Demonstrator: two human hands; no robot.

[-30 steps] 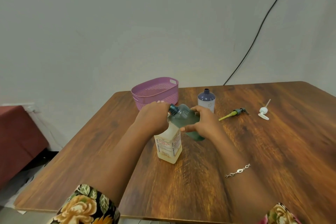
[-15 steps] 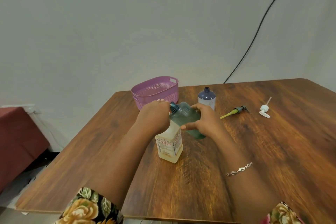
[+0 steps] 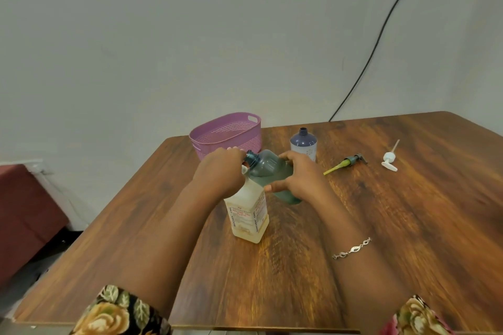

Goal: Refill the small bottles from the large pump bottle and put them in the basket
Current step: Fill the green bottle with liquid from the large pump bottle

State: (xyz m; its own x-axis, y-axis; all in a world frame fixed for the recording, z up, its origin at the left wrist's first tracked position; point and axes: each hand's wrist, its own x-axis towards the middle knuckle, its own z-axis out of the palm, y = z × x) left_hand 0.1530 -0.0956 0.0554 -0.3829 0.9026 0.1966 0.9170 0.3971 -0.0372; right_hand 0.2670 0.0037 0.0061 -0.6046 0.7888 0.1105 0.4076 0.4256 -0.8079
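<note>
The top of the large pump bottle [image 3: 249,215] is hidden under the left hand [image 3: 220,173], which is curled over it, so how tightly it presses cannot be told; the label print is too blurred to read. The right hand [image 3: 302,177] wraps around a teal small bottle [image 3: 269,171], tilted with its open neck towards the left hand. On the wooden table [image 3: 408,226], the pink basket [image 3: 227,132] stands far left, a purple bottle [image 3: 303,143] beside it, two loose pumps [image 3: 345,164] to the right. A black cable [image 3: 381,32] runs down the pale wall.
</note>
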